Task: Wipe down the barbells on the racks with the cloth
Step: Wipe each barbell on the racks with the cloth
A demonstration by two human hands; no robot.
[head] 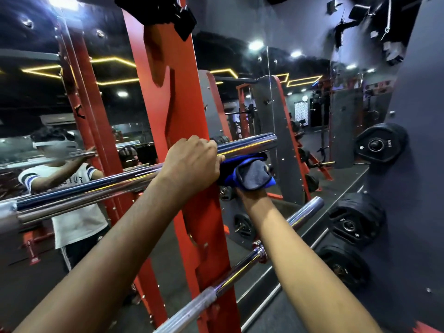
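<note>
We have our left hand (pixel 192 162) closed over the top barbell (pixel 245 145), its fingers wrapped around the chrome sleeve just beside the red rack upright (pixel 173 111); our right hand (pixel 252 186) comes up from below with its fingers bunched inside the blue and grey cloth (pixel 249 171), which sits pressed against the underside of that same sleeve, close to its free end; a second barbell (pixel 305 212) lies lower on the rack, untouched by either hand. The main risk, as we judge it, is the bar rolling or sliding in its hook if we rub hard along the sleeve while the left hand eases off; the sleeve may well spin, so the cloth could skid round instead of wiping; a loose fold could also catch between bar and upright, or slip off the end and drop to the floor. The weight plates (pixel 380 145) on the wall pegs stand near our right elbow, so a wide stroke could knock them; the lower bar's end sits under our right forearm and could catch it.
</note>
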